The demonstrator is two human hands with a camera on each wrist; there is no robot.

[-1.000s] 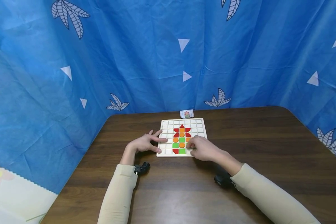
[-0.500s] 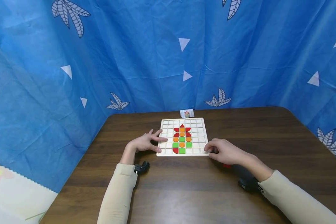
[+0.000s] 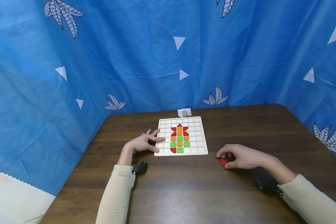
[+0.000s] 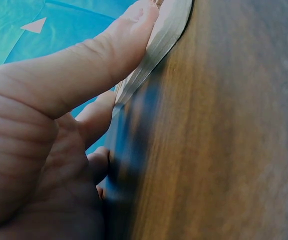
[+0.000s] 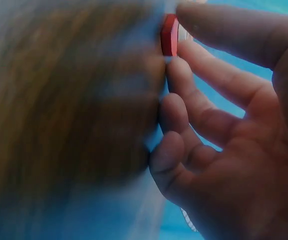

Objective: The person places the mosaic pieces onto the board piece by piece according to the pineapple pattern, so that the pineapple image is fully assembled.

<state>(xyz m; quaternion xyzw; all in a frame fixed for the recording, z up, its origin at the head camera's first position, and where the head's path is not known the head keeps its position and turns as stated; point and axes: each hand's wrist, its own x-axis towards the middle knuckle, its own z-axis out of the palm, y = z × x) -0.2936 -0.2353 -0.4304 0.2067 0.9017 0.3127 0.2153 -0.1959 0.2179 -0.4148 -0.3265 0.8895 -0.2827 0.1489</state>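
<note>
A white gridded board (image 3: 196, 137) lies on the table, bearing red, orange and green flat pieces in its middle columns. My left hand (image 3: 142, 143) rests at its left edge, fingers spread over the rim; the left wrist view shows the thumb (image 4: 99, 60) against the board's side. Right of the board, my right hand (image 3: 245, 156) is low over the table. A small red piece (image 3: 223, 161) lies between its thumb and index finger. In the right wrist view the red piece (image 5: 170, 35) stands near the thumb tip and fingertips; a firm pinch is not apparent.
A small printed card (image 3: 184, 112) with a coloured figure on a grid lies behind the board. The brown table (image 3: 179, 186) ends at a blue curtain (image 3: 154, 62) at the back. Black wrist devices (image 3: 140, 168) sit at both cuffs.
My right hand has left the board, uncovering a green square in the right column, and moved right to the red piece on the table. The left hand has stayed; the head view has shifted slightly.
</note>
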